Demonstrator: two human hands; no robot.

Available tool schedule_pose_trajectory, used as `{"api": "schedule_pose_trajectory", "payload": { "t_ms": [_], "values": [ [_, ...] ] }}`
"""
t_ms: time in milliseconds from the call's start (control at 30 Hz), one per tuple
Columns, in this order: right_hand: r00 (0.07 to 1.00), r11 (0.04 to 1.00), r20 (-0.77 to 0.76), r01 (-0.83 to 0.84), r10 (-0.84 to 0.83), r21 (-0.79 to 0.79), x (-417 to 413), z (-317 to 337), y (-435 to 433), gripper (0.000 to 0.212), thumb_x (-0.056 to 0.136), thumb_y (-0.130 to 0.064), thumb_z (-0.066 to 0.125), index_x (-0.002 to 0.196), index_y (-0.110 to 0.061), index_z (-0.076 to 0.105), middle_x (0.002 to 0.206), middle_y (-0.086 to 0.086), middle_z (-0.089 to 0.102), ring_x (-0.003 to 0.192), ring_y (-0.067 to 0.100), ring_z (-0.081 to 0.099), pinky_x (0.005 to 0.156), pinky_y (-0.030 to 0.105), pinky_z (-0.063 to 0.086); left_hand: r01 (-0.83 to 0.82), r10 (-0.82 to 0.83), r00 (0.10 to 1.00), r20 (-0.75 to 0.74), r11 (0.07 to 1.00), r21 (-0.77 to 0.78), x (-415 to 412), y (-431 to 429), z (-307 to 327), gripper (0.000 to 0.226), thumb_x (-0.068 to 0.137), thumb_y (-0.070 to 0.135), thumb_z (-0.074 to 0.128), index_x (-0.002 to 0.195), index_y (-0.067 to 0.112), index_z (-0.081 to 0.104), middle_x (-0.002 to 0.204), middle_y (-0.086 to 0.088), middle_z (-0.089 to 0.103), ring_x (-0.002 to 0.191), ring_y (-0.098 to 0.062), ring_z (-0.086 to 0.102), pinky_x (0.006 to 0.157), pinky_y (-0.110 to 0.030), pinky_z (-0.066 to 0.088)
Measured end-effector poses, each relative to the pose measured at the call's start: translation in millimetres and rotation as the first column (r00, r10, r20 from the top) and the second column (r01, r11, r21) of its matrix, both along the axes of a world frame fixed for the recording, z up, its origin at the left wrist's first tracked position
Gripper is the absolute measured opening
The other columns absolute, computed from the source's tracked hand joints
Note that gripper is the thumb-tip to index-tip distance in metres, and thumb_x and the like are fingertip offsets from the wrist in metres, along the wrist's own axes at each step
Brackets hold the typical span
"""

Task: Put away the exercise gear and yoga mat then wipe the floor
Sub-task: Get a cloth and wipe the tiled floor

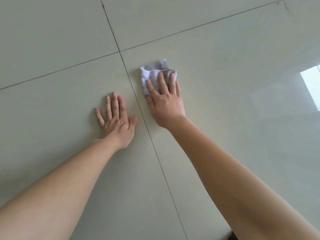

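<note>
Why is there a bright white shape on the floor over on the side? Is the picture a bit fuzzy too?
In the head view, the white patch is glare, probably a window mirrored in the shiny floor. The whole head view is slightly soft, so the cloth under the right hand looks smudgy. The wide lens also tilts the tile lines.

The right hand (164, 101) presses flat on a crumpled white cloth (154, 73) on the tiled floor (225, 118). The left hand (117, 123) lies palm-down on the tile beside it, fingers spread.

White cloth (152, 73) (crumpled) on tiled floor (225, 118).
</note>
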State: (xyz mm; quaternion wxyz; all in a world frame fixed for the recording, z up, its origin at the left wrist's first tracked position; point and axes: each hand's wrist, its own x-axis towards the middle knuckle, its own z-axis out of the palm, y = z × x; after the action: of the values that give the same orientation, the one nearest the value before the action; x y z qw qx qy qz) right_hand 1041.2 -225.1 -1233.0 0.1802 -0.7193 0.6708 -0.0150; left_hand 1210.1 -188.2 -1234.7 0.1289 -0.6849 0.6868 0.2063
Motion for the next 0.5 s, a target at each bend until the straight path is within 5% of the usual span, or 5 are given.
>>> {"api": "schedule_pose_trajectory", "payload": {
  "t_ms": [133, 267, 367, 433, 500],
  "values": [
    [0.895, 0.895, -0.043, -0.446, 0.445, -0.028, -22, 0, -40, 0.053, 0.103, -0.053, 0.032, 0.154, -0.040, 0.033, 0.167, 0.002, 0.019, 0.155, 0.033, 0.007, 0.122, 0.052, -0.003, -0.006, 0.006, 1.000, 0.001, 0.999, 0.039, 1, -2, 0, 0.074, 0.101, 0.048, 0.018, 0.152, 0.010, -0.020, 0.158, -0.005, -0.033, 0.145, -0.020, -0.033, 0.116, -0.055, -0.017],
    [0.990, 0.998, -0.131, 0.048, -0.054, -0.050, -107, -4, -95, 0.054, 0.104, -0.054, 0.026, 0.156, -0.040, 0.026, 0.168, 0.004, 0.014, 0.154, 0.033, 0.005, 0.122, 0.053, -0.001, 0.005, -0.004, 1.000, -0.010, 0.996, 0.091, 3, -4, 3, 0.074, 0.102, 0.049, 0.014, 0.149, 0.012, -0.028, 0.153, -0.003, -0.042, 0.141, -0.021, -0.039, 0.113, -0.055, -0.022],
    [0.813, 0.818, -0.125, 0.575, -0.569, 0.009, -101, -1, -119, 0.052, 0.105, -0.043, 0.025, 0.157, -0.035, 0.024, 0.168, 0.008, 0.009, 0.152, 0.043, -0.001, 0.123, 0.053, 0.001, 0.014, -0.012, 1.000, -0.018, 0.995, 0.098, 4, -4, 3, 0.074, 0.101, 0.051, 0.012, 0.148, 0.013, -0.030, 0.146, -0.001, -0.048, 0.140, -0.021, -0.040, 0.113, -0.055, -0.022],
    [0.815, 0.822, -0.149, 0.569, -0.560, 0.023, -53, 1, -125, 0.053, 0.106, -0.036, 0.024, 0.158, -0.032, 0.019, 0.168, 0.013, 0.007, 0.150, 0.049, -0.003, 0.122, 0.053, 0.002, 0.014, -0.012, 1.000, -0.017, 0.995, 0.099, 4, -4, 2, 0.074, 0.100, 0.052, 0.011, 0.148, 0.012, -0.030, 0.147, -0.001, -0.048, 0.141, -0.023, -0.039, 0.114, -0.057, -0.020],
    [0.959, 0.964, -0.116, 0.264, -0.261, 0.017, 5, 2, -120, 0.054, 0.105, -0.033, 0.028, 0.159, -0.033, 0.017, 0.168, 0.013, 0.005, 0.150, 0.048, -0.005, 0.123, 0.053, 0.004, 0.014, -0.012, 1.000, -0.017, 0.996, 0.091, 3, -4, 1, 0.075, 0.100, 0.051, 0.013, 0.149, 0.012, -0.028, 0.153, -0.005, -0.042, 0.143, -0.024, -0.036, 0.115, -0.057, -0.018]
  ]
}}
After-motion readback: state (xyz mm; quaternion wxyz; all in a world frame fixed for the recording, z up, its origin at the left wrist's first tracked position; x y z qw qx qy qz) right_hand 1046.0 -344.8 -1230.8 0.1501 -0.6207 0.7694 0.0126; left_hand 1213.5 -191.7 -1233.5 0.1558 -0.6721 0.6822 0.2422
